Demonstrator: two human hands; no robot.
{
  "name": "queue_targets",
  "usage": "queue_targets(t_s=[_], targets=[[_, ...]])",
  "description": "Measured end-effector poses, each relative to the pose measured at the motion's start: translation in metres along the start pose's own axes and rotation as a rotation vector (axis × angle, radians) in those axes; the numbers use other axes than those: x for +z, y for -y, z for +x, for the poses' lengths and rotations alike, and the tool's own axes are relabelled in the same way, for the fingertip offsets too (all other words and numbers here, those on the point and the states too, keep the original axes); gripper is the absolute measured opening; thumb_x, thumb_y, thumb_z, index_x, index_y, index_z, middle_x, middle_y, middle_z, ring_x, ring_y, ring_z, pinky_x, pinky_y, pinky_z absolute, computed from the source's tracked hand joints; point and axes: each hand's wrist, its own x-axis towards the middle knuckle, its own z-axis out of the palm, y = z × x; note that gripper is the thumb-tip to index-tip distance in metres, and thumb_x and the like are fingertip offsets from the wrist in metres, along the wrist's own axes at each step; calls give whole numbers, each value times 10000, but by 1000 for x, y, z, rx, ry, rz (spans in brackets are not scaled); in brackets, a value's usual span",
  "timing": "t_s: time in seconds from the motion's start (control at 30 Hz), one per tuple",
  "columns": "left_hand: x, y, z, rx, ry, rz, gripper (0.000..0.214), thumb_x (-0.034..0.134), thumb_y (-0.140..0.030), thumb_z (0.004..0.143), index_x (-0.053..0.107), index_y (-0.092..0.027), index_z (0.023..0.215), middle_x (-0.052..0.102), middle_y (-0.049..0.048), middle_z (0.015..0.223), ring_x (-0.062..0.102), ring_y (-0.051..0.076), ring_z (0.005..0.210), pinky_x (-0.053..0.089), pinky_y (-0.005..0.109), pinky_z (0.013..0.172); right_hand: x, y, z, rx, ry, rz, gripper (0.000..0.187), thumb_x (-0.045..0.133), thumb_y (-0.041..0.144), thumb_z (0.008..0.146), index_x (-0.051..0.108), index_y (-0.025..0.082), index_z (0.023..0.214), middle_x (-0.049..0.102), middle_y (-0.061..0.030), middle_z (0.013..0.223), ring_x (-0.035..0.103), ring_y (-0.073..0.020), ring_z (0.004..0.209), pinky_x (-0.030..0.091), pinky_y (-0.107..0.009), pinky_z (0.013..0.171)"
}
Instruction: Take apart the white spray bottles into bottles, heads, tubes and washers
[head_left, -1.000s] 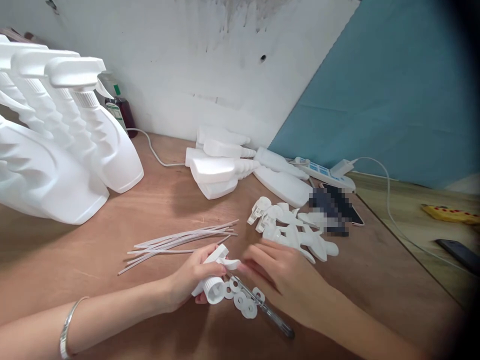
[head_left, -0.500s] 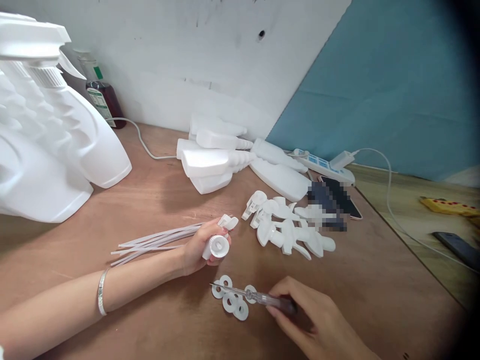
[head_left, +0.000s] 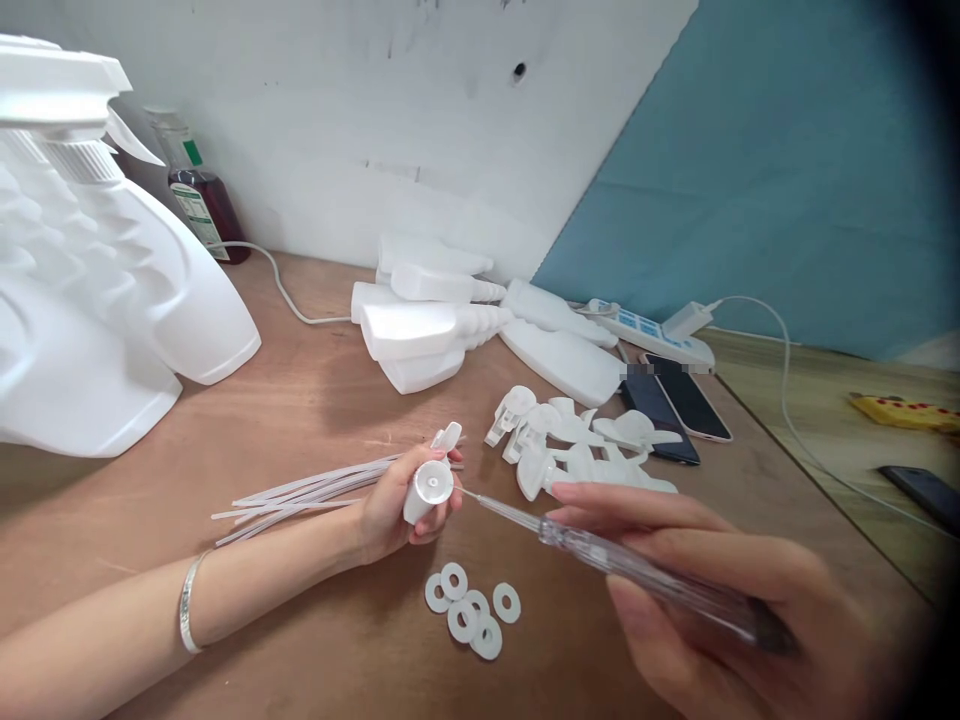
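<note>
My left hand (head_left: 394, 500) is closed round a white trigger spray head (head_left: 433, 487), its round cap opening turned towards me. My right hand (head_left: 720, 590) grips a screwdriver (head_left: 637, 565) by its clear handle. The screwdriver's thin tip reaches the right side of the cap; whether it touches cannot be made out. Below the left hand lie several flat white ring washers (head_left: 461, 620), one apart from the others. Thin white dip tubes (head_left: 300, 497) lie in a bundle beside and behind my left wrist. More white spray heads (head_left: 577, 440) are heaped beyond the right hand.
White bottles (head_left: 427, 325) lie piled against the wall. Large white spray bottles (head_left: 172, 280) stand at left, near a dark-red bottle (head_left: 214, 210). A power strip (head_left: 652, 335) and phones (head_left: 690, 400) lie at right, with a white cable (head_left: 787, 400) trailing off the edge.
My right hand has lifted the screwdriver from over the washers up to the spray head's cap. The left hand has turned the spray head slightly. The washers now show uncovered.
</note>
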Motion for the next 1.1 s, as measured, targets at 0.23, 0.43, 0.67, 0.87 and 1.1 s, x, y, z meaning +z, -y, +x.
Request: queue_targets(t_s=[0.23, 0.43, 0.67, 0.87, 1.1], targets=[[3, 5, -2, 48, -44, 49, 210, 430, -352, 814, 403, -200, 955, 546, -45, 594, 340, 37, 267, 237, 125, 260, 20, -7, -3, -303, 67, -227, 258, 530, 40, 722, 483, 187, 929, 668, -100, 820, 661, -168, 718, 567, -226, 544], [6, 10, -3, 120, -87, 93, 348, 468, -481, 795, 373, -204, 982, 535, -51, 635, 361, 37, 276, 265, 138, 260, 39, -7, -14, -461, -154, -346, 161, 577, 51, 725, 500, 179, 786, 650, -66, 736, 654, -164, 750, 584, -234, 601], [8, 10, -3, 95, -123, 77, 320, 480, -481, 791, 386, -211, 936, 455, -90, 502, 293, 34, 270, 210, 119, 260, 33, -7, -3, -426, 6, -267, 133, 551, 83, 789, 470, 186, 763, 655, -56, 760, 660, -149, 724, 579, -219, 590], [5, 9, -4, 47, -126, -5, 217, 448, -406, 819, 414, -218, 922, 448, -89, 500, 197, 10, 261, 113, 108, 269, 30, -12, -4, -111, 14, -8, 263, 531, 71, 792, 417, 231, 967, 647, -62, 859, 655, -150, 748, 573, -237, 593], [6, 7, -4, 73, -168, -33, 253, 422, -437, 826, 415, -212, 941, 475, -72, 520, 203, 11, 278, 122, 99, 265, 37, -20, -3, -214, 1, 10, 268, 554, 37, 768, 418, 193, 938, 646, -88, 871, 652, -155, 766, 561, -237, 609]])
